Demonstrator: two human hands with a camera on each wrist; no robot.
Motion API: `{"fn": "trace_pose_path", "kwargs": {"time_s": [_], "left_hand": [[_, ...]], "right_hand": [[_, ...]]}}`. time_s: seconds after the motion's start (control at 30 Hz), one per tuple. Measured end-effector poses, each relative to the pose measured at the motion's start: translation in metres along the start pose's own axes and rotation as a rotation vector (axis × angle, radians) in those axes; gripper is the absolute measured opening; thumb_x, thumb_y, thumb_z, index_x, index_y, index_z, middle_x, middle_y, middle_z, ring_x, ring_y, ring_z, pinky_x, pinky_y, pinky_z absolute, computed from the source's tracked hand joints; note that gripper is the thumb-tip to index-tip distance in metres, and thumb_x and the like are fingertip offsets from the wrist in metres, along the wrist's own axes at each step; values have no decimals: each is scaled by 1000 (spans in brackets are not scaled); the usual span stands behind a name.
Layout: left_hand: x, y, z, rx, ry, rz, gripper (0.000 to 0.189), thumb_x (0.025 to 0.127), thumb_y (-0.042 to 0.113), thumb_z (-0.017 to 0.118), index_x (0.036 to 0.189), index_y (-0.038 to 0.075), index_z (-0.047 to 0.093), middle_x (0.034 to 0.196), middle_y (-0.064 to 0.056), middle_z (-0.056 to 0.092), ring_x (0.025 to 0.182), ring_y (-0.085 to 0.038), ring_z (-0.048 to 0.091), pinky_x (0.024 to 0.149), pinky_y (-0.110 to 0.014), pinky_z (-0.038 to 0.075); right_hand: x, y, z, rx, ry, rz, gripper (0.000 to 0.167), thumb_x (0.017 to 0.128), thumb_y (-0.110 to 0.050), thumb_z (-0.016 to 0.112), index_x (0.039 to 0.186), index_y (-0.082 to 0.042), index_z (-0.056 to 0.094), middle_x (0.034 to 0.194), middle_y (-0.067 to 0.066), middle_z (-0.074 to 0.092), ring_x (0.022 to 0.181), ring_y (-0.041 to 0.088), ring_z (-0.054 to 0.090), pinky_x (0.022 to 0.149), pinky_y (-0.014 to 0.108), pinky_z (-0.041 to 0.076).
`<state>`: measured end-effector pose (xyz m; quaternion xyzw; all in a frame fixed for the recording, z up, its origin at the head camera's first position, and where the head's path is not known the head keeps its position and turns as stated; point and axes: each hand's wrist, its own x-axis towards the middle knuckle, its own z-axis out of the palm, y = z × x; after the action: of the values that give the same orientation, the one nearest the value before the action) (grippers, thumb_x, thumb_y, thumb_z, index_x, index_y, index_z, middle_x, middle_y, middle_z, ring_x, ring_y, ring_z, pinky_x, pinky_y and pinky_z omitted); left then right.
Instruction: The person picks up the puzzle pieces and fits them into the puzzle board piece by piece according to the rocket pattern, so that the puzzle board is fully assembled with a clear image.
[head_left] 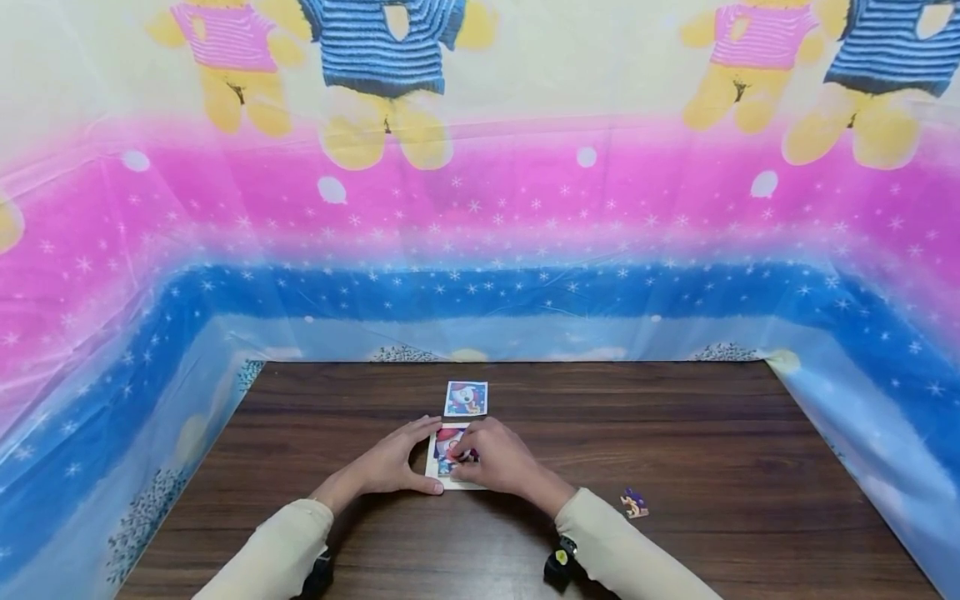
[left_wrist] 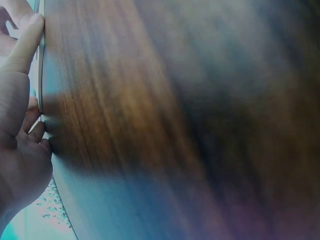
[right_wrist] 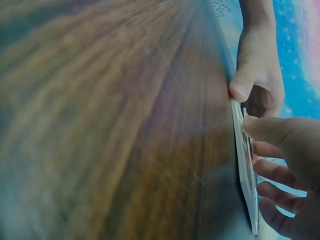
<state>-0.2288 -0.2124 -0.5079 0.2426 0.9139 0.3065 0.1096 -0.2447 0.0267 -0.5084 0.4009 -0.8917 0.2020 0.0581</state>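
Note:
A small picture puzzle board (head_left: 432, 467) with a white border lies on the table in the head view, its picture partly filled in red, white and blue. My left hand (head_left: 397, 458) holds its left side, thumb at the near corner and fingers at the far one. Over the board's right part, my right hand (head_left: 498, 458) pinches a small dark puzzle piece (head_left: 468, 456), mostly hidden by the fingers. In the right wrist view, the right thumb (right_wrist: 265, 129) meets a thin edge just above the board. The left wrist view shows the left thumb along the board's edge.
A square picture card (head_left: 466, 398) with a white-bearded figure lies just beyond the board. One loose purple and orange puzzle piece (head_left: 633, 503) sits to the right, near the right sleeve. The dark wooden table (head_left: 675, 417) is enclosed by a printed cloth (head_left: 525, 292).

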Motion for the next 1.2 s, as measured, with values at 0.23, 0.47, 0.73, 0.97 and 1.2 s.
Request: {"fn": "trace_pose_path", "kwargs": {"time_s": [0.23, 0.47, 0.73, 0.97, 1.2], "left_hand": [[0, -1, 0, 3, -1, 8, 104, 81, 54, 84, 159, 4, 35, 166, -13, 30, 154, -38, 22, 117, -63, 27], [0, -1, 0, -4, 0, 7, 104, 81, 53, 84, 159, 5, 35, 166, -13, 29, 154, -38, 22, 117, -63, 28], [0, 0, 0, -3, -2, 6, 104, 81, 53, 84, 159, 4, 35, 166, -14, 30, 154, -38, 23, 117, -64, 27], [0, 0, 1, -1, 2, 7, 104, 81, 53, 84, 159, 4, 35, 166, -14, 30, 154, -38, 23, 117, -63, 28], [0, 1, 0, -7, 5, 3, 103, 81, 52, 84, 158, 4, 36, 166, -13, 31, 154, -38, 23, 117, -63, 28]], "right_hand": [[3, -6, 2, -19, -30, -2, 22, 86, -36, 84, 103, -21, 84, 104, -7, 73, 100, 11, 61, 90, 28, 51], [4, -6, -1, -9, -27, -15, 20, 90, -33, 79, 105, -20, 83, 108, -6, 73, 103, 13, 60, 92, 30, 51], [6, -5, 3, -37, -31, -36, 19, 91, -32, 77, 106, -21, 83, 111, -6, 73, 105, 13, 61, 95, 32, 49], [4, -8, 4, -15, -65, 3, 23, 90, -35, 78, 109, -23, 83, 115, -7, 70, 104, 13, 56, 88, 31, 50], [5, -10, 3, -45, -103, 18, 26, 93, -38, 76, 113, -23, 81, 118, -6, 69, 106, 13, 55, 88, 31, 51]]}}
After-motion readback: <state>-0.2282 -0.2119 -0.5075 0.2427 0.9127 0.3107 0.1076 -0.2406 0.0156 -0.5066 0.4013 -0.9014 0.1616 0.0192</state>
